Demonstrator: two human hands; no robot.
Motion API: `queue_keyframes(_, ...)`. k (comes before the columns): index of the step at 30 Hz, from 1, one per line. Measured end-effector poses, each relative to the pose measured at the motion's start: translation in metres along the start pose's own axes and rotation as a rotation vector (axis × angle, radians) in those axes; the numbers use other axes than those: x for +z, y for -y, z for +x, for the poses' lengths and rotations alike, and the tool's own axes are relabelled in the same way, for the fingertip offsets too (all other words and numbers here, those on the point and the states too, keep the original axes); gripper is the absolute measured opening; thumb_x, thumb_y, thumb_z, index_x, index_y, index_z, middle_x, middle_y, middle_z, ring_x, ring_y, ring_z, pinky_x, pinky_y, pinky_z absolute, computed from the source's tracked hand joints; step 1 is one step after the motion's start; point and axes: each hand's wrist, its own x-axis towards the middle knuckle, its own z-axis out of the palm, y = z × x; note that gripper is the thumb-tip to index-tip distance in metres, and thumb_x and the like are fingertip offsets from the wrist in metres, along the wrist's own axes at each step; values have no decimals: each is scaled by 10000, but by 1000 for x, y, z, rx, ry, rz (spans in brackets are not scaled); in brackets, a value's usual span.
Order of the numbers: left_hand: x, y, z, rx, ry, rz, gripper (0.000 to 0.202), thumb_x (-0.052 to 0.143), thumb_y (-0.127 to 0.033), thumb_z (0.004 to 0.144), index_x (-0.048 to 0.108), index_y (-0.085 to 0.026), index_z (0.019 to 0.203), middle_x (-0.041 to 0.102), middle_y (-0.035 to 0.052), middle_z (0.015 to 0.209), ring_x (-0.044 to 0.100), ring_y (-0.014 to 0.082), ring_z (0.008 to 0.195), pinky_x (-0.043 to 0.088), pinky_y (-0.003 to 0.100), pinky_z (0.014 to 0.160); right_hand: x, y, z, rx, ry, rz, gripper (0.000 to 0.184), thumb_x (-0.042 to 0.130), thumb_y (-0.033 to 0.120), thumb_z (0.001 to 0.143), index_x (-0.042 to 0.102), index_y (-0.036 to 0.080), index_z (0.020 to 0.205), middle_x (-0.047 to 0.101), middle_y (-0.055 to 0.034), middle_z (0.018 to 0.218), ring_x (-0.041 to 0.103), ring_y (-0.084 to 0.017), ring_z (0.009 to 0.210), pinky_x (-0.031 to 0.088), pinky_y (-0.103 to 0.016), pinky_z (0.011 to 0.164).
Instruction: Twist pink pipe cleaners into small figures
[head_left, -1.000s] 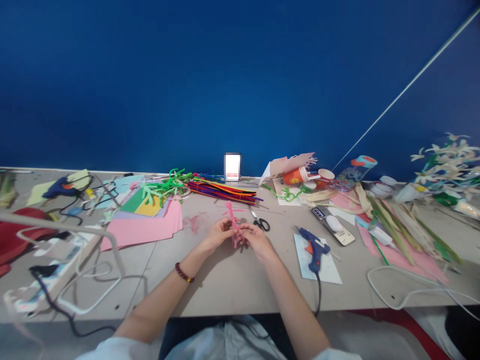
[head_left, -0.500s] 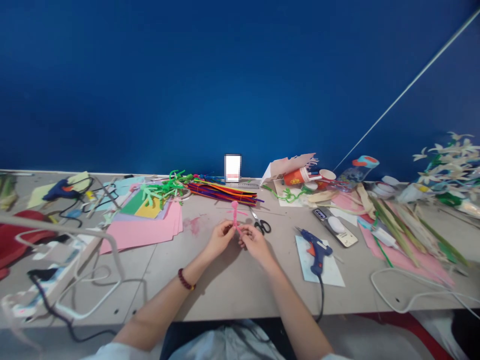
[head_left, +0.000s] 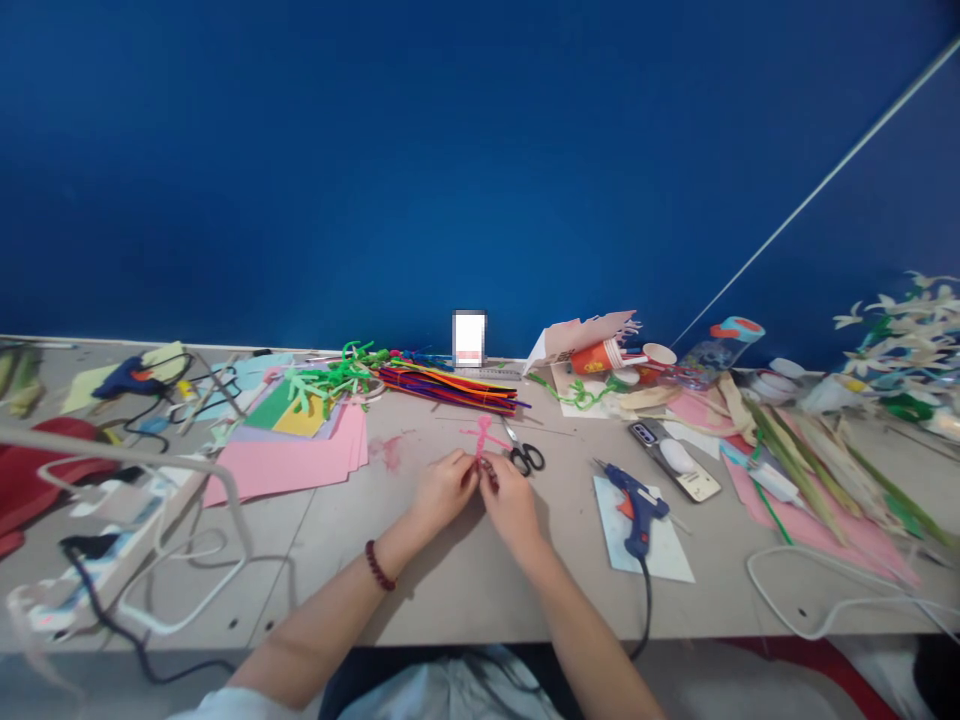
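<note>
Pink pipe-cleaner figure (head_left: pixel 484 437), one only, pinched between two closed hands (head_left: pixel 446 490) (head_left: pixel 510 502), one pair of scissors (head_left: pixel 526 458) just beside.

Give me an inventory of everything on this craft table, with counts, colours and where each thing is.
Pipe-cleaner figure: one, pink, held mid-table.
Scissors: one pair, black handles, just right of the figure.
Hot glue gun: one, blue, on a white card, right.
Second hot glue gun: one, dark blue, far left.
Paper stack: one, mostly pink on top, left of centre.
Pipe-cleaner bundle: one, multicoloured, far edge.
Paper cup: one, orange-red, far edge, right of centre.
Phone: one, cream back, right.
Flowers: too many to count, cream, far right.
Left hand: one, pinching the figure, dark red bead bracelet on the wrist.
Right hand: one, pinching the figure.
</note>
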Motion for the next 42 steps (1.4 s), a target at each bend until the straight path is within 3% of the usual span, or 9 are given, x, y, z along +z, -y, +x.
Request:
queue_keyframes(4,-3,-5,-1,11,36,-2,205,407,-227,883,603,-175,851,591,58,807,553,157,702,372,259,615,1,-3,1,20,13,77,255,464,165,836,611,200,1041,663,-78,961,621,-193,846,483,-329,808)
queue_keyframes(11,-7,-9,0,-15,74,-74,216,376,-202,885,587,-171,851,595,58,832,560,158,715,379,260,618,-1,-4,2,48,44,-21,284,494,142,802,616,172,1057,651,-89,905,611,-205,815,487,-336,772)
queue_keyframes(17,-5,-8,-1,-2,68,-120,188,411,-209,866,595,-177,847,596,53,813,561,159,729,393,259,640,1,-4,2,-66,-17,23,354,411,63,784,618,200,1036,591,-93,1021,584,-195,928,476,-337,849)
queue_keyframes(21,-6,-6,1,-2,87,-178,192,411,-208,859,597,-169,835,603,63,815,568,171,742,406,270,655,2,-4,2,-106,-10,1,331,384,92,837,622,192,1044,583,-98,996,578,-191,930,474,-328,859)
queue_keyframes(27,-10,-4,5,29,101,-225,188,411,-182,842,599,-176,846,608,59,814,558,170,739,403,271,662,-1,-3,1,-138,36,-131,326,367,160,904,617,206,1108,610,-99,988,579,-188,920,472,-311,839)
queue_keyframes(31,-11,-3,4,40,112,-229,179,420,-181,832,592,-171,784,592,50,763,540,159,694,389,257,630,-6,1,3,-150,57,-204,292,378,208,920,646,192,1036,621,-100,950,584,-197,891,476,-310,803)
queue_keyframes(36,-14,-6,4,56,119,-233,185,414,-168,824,599,-169,815,604,60,805,556,169,736,398,265,659,-12,-2,7,-205,105,-200,285,384,180,910,630,195,1052,622,-97,989,578,-196,939,470,-320,834)
queue_keyframes(42,-17,-4,5,105,153,-201,175,445,-175,797,619,-176,786,611,57,794,553,168,700,386,260,634,-17,-4,8,-246,185,-384,275,417,119,861,660,189,972,629,-108,942,587,-210,880,478,-314,746)
